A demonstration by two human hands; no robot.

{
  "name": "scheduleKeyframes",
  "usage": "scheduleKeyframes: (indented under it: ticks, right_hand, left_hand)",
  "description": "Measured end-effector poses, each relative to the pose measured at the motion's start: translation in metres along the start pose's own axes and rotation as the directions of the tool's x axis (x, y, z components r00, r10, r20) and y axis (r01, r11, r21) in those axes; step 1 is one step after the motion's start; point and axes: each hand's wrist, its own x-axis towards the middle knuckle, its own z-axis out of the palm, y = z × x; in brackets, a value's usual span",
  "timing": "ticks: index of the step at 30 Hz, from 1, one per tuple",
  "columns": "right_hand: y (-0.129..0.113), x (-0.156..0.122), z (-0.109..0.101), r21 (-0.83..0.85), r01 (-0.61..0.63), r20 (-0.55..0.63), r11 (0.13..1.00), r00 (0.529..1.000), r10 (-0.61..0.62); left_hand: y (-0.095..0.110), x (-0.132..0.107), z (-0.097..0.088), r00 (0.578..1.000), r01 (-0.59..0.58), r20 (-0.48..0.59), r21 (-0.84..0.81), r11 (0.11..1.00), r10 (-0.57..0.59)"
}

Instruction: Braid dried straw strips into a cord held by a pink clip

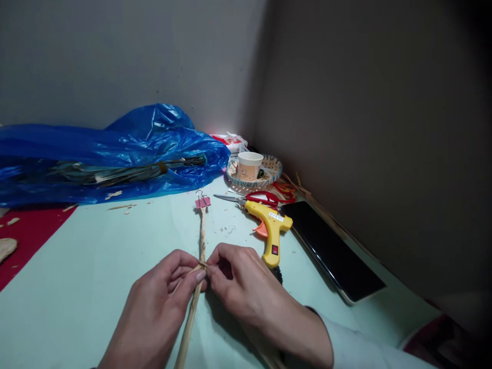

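Observation:
A braid of pale dried plant strips (pixel 203 233) runs down the table towards me. At its far end a pink binder clip (pixel 203 202) grips it. My left hand (pixel 161 292) pinches the braid's near end between thumb and fingers, where the strips cross. Touching the same spot, my right hand (pixel 238 282) is closed on a strip, its fingertips against the left ones. A loose long strip (pixel 188 328) hangs from the pinch towards the near edge. The strips inside the fingers are mostly hidden.
To the right lie a yellow glue gun (pixel 273 230), red-handled scissors (pixel 265 198) and a black-screened tablet (pixel 334 251). Behind them a paper cup (pixel 249 166) stands on a woven tray (pixel 277 171). A blue plastic bag (pixel 154 123) with dark strips spreads along the back left.

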Motion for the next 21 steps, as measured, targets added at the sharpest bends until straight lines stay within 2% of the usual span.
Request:
scheduleKeyframes:
  ticks: [3, 5, 8, 11, 14, 18, 21]
  right_hand:
    - [-0.003, 0.001, -0.002, 0.141, -0.053, 0.044, 0.989, 0.998, 0.047]
    - [-0.004, 0.001, -0.002, 0.204, -0.057, 0.05, 0.977, 0.998, 0.048]
    - [-0.004, 0.002, 0.001, 0.207, -0.052, 0.028, 0.977, 0.998, 0.048]
    - [-0.002, 0.003, 0.005, 0.161, -0.055, -0.009, 0.985, 0.998, 0.058]
    - [0.0, 0.004, 0.007, 0.14, -0.014, -0.06, 0.99, 0.998, 0.023]
    - [0.0, 0.004, 0.007, 0.164, 0.008, -0.066, 0.986, 0.998, 0.002]
    - [0.001, 0.004, 0.005, 0.192, 0.02, -0.042, 0.981, 0.999, -0.012]
  left_hand:
    - [-0.001, -0.005, -0.001, 0.992, -0.112, -0.033, 0.183, 0.977, 0.12]
    - [-0.001, -0.01, 0.0, 0.971, -0.193, -0.081, 0.299, 0.935, 0.226]
    - [0.0, -0.017, 0.003, 0.921, -0.284, -0.119, 0.444, 0.85, 0.37]
    - [0.001, -0.018, 0.002, 0.901, -0.316, -0.067, 0.573, 0.756, 0.428]
    - [0.006, -0.015, -0.004, 0.925, -0.297, -0.022, 0.579, 0.76, 0.378]
    - [0.016, -0.009, -0.013, 0.971, -0.217, 0.01, 0.46, 0.861, 0.239]
    - [0.02, -0.001, -0.019, 0.991, -0.134, 0.074, 0.335, 0.933, 0.116]
